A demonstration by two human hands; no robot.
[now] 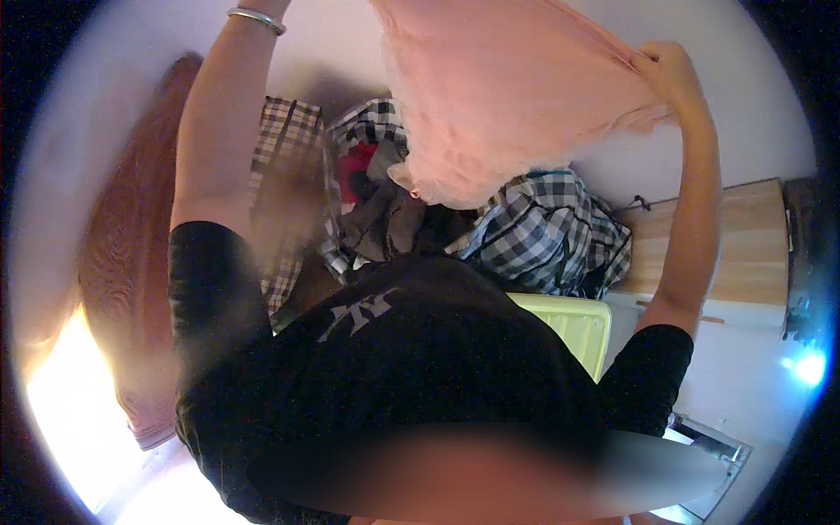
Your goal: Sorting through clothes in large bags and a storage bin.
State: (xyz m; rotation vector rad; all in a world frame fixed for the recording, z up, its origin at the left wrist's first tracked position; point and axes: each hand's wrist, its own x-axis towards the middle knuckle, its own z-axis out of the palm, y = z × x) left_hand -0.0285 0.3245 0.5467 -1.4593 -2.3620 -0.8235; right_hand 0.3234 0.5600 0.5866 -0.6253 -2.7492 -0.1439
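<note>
A pale pink, thin garment or cloth with ruffled, gauzy edges is spread out at the top of the view. My right hand is raised and grips its right edge. My left arm, with a silver bangle at the wrist, reaches up past the top rim; my left hand is out of view. Below the cloth lie dark and grey clothes and a red piece in an open black-and-white checked bag.
Another checked bag stands on the left, by a reddish-brown curtain. A yellow-green plastic lid or bin is close to my body on the right. A wood-topped white cabinet stands at the far right.
</note>
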